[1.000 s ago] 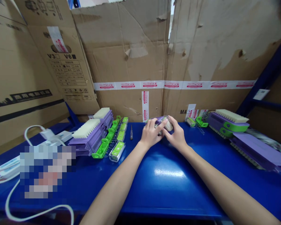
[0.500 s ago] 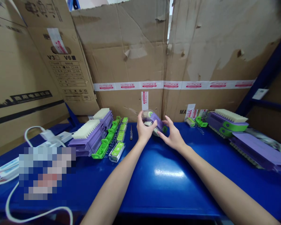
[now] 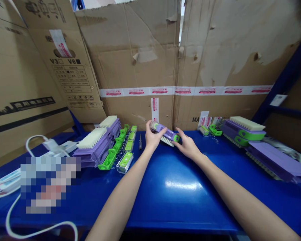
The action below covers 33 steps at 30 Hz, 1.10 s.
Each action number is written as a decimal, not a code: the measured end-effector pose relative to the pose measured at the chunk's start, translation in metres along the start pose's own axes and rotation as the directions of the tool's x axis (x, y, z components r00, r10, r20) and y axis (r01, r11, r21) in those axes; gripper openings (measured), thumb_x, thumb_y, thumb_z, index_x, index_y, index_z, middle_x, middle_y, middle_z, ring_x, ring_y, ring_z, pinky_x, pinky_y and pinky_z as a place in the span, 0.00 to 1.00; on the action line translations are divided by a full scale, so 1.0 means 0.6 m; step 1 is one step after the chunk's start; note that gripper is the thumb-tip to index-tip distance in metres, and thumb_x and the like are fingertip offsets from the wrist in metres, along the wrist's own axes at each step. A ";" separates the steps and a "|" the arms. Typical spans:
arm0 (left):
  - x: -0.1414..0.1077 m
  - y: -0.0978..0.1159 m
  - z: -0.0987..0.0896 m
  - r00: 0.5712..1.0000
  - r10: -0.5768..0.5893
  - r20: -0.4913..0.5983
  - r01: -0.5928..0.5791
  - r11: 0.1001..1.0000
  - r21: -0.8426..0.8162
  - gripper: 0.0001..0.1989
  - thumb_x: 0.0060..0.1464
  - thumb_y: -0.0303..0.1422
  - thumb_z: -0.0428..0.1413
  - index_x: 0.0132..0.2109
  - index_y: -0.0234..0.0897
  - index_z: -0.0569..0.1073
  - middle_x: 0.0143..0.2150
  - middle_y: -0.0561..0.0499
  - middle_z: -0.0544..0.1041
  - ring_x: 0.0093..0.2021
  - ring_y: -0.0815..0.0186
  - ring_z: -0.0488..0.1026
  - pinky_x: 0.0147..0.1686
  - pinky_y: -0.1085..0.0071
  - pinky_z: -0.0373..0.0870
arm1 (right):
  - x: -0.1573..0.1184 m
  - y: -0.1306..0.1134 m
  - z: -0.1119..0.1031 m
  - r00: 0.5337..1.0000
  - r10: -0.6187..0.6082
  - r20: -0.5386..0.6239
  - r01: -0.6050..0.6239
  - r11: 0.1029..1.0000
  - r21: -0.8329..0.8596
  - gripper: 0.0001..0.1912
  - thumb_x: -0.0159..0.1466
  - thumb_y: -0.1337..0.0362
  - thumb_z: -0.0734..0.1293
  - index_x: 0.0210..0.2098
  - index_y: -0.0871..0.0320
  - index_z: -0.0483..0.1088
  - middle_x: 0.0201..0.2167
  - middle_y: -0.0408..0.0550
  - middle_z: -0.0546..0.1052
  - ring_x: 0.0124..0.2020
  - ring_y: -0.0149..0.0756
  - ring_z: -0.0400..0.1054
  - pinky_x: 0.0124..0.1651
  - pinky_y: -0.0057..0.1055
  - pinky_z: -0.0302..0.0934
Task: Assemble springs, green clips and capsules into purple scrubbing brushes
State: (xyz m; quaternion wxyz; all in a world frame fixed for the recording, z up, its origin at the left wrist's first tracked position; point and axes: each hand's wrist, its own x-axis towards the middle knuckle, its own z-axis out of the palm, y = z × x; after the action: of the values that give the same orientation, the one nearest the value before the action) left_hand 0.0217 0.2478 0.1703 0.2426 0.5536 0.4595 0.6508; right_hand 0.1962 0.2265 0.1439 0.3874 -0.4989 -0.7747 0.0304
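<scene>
A purple brush point(image 3: 167, 132) with green ends and white bristles facing down is held over the blue table near the cardboard wall. My left hand point(image 3: 153, 138) grips its left end, thumb across the side, beside a clear end piece. At the brush's right green end, my right hand point(image 3: 187, 144) has its fingers closed round the tip. A screwdriver point(image 3: 140, 142) lies left of my left hand. Further left are green brackets point(image 3: 111, 158), springs and clear-and-green parts point(image 3: 125, 162) in a row.
Purple brush bodies point(image 3: 97, 145) are stacked at the left, with a white power strip point(image 3: 10, 179) and cables. More brushes point(image 3: 245, 130) lie at the right, near a small clear-green part point(image 3: 204, 130). Cardboard point(image 3: 140, 67) stands behind the blue table point(image 3: 185, 207).
The brush has turned in my hands, so its slotted purple side now shows and its bristles point down. Both hands have shifted slightly with it.
</scene>
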 end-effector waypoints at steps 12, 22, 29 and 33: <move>0.007 -0.036 -0.003 0.986 -0.152 0.063 0.160 0.977 -0.142 0.32 0.42 0.41 0.63 0.53 0.38 0.62 0.47 0.47 0.74 0.45 0.64 0.73 0.44 0.69 0.68 | 0.002 -0.004 -0.005 0.999 0.012 -0.033 -0.016 0.991 -0.135 0.33 0.61 0.55 0.62 0.62 0.60 0.52 0.44 0.58 0.73 0.45 0.47 0.69 0.45 0.41 0.64; 0.008 -0.045 -0.004 0.965 -0.233 0.120 0.228 0.972 0.054 0.29 0.40 0.49 0.62 0.44 0.33 0.69 0.47 0.41 0.74 0.48 0.60 0.71 0.48 0.67 0.65 | 0.011 0.017 -0.012 0.961 0.208 -0.181 -0.187 0.974 0.126 0.34 0.58 0.49 0.62 0.59 0.59 0.57 0.44 0.56 0.74 0.45 0.46 0.69 0.48 0.42 0.62; 0.002 -0.036 0.001 0.969 -0.196 0.149 0.175 0.975 0.140 0.27 0.48 0.48 0.57 0.49 0.35 0.66 0.49 0.40 0.72 0.50 0.58 0.70 0.49 0.65 0.62 | 0.018 0.043 -0.018 0.855 0.456 -0.247 -0.381 0.875 0.298 0.26 0.57 0.50 0.61 0.49 0.61 0.68 0.32 0.53 0.76 0.35 0.43 0.71 0.43 0.42 0.63; 0.003 -0.026 -0.004 0.967 -0.210 0.142 0.170 0.953 0.251 0.29 0.48 0.53 0.54 0.48 0.34 0.66 0.49 0.37 0.73 0.50 0.55 0.69 0.49 0.63 0.61 | 0.016 0.039 -0.018 0.892 0.406 -0.197 -0.325 0.881 0.343 0.23 0.60 0.50 0.59 0.44 0.60 0.71 0.37 0.54 0.76 0.40 0.42 0.70 0.47 0.40 0.61</move>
State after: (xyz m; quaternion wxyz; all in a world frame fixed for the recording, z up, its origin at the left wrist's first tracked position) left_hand 0.0157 0.2554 0.1577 0.2743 0.5842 0.5631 0.5161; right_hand 0.2185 0.2420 0.1468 0.5453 -0.5717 -0.5932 0.1545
